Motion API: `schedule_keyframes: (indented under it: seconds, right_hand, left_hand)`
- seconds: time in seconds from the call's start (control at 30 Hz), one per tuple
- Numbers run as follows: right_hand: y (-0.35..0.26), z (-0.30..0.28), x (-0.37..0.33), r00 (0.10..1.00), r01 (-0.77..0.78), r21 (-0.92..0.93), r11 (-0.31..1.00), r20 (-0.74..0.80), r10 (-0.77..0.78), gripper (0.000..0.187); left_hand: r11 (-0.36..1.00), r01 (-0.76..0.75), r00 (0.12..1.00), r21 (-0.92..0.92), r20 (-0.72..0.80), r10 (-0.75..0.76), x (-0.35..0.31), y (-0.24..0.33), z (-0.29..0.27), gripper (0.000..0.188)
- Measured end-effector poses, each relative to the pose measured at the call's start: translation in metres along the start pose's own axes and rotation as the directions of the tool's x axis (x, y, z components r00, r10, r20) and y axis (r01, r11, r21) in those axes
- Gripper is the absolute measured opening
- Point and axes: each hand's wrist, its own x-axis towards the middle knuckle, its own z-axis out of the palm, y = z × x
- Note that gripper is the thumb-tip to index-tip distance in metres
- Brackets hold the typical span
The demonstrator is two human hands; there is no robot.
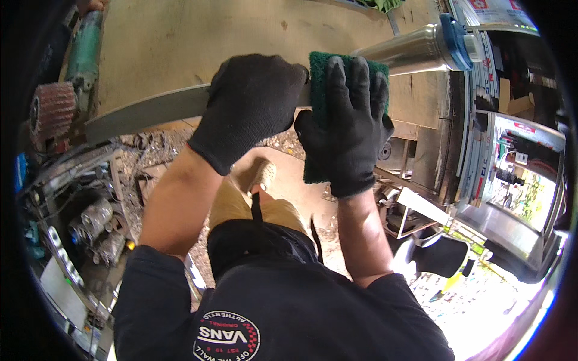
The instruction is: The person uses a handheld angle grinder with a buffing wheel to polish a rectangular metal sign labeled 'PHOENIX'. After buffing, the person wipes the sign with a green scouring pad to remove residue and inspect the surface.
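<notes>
A long, flat metal blade (150,112) with a curved, tapering left end lies across the near edge of the wooden tabletop. My left hand (256,99), in a black knit glove, is closed around its middle, knuckles up. On the right, my gloved right hand (349,132) holds a dark green scouring pad (319,69) against the blade, fingers laid along the pad and thumb at its left side. A short strip of blade shows between the two hands. The blade's right end is hidden under the pad and my right hand.
A steel bottle (406,49) with a blue collar lies on the wooden tabletop (198,36), just beyond the pad. At the left stands a green power tool (84,48) with a reddish abrasive wheel (53,110). Below left is a metal rack (99,222) of clutter.
</notes>
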Motion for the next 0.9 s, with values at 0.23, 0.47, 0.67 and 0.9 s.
schedule_keyframes:
  seconds: [0.23,0.47,0.67,0.9]
  right_hand:
    - [0.001,-0.003,0.007,0.997,0.079,-0.002,0.997,0.021,-0.079,0.086]
    - [0.004,-0.01,-0.016,0.992,0.11,0.002,0.994,0.07,-0.109,0.085]
    - [-0.004,-0.016,-0.034,0.998,0.049,0.051,0.998,0.027,-0.05,0.09]
    - [-0.002,-0.004,-0.005,0.999,0.026,0.061,0.998,0.034,-0.028,0.077]
  left_hand:
    - [0.997,0.072,0.997,0.028,0.006,-0.072,0.0,0.005,0.005,0.031]
    - [0.995,0.052,0.997,0.085,0.06,-0.057,0.005,0.006,-0.004,0.026]
    - [0.998,0.041,0.999,0.052,0.016,-0.041,0.0,0.0,0.002,0.026]
    - [0.997,0.043,0.999,0.071,-0.029,-0.042,-0.005,0.002,0.005,0.024]
